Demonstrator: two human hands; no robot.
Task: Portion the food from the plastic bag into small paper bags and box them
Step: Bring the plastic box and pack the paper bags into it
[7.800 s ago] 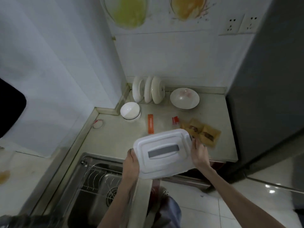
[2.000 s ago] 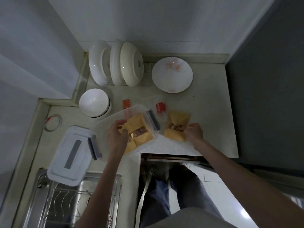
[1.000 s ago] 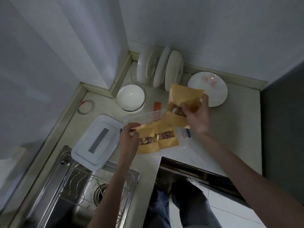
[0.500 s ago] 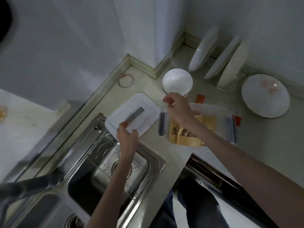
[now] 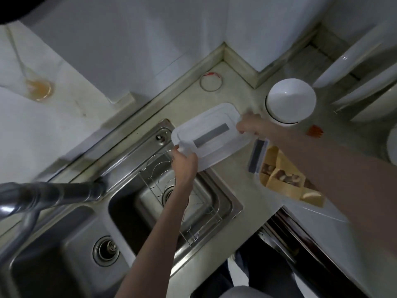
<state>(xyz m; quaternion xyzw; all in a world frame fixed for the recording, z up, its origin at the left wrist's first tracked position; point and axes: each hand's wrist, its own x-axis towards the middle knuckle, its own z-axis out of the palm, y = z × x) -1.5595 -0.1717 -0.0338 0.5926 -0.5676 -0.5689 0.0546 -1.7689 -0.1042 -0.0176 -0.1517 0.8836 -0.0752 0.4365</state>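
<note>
Under both hands runs a pale stone counter [image 5: 234, 168] set into a corner of white tiled wall [image 5: 133, 39], with a raised lip along its back edge. The left hand [image 5: 185, 163] grips the near corner of the white box lid [image 5: 209, 135], fingers curled over its rim; the right hand [image 5: 247, 125] pinches the far end of the same lid. The lid lies partly on the counter and partly over the rim of the steel sink [image 5: 163, 203], which opens directly below the left forearm and holds a wire rack [image 5: 182, 190].

Just right of the lid, under the right forearm, stands the clear plastic box [image 5: 257, 155] with a grey clasp, and inside it the small paper bags [image 5: 285, 183] stand packed together, nuts showing through their windows. Beyond the right hand sits a white bowl [image 5: 290, 102], close to the knuckles; farther right, white plates [image 5: 354, 82] stand on edge. A wire ring [image 5: 210, 81] lies past the lid near the wall corner. A blurred tap [image 5: 49, 194] crosses well left of the left arm.

The counter ends in a front edge close to the box's near side, with a dark drawer front [image 5: 300, 239] below it. Bare counter shows between lid and box.
</note>
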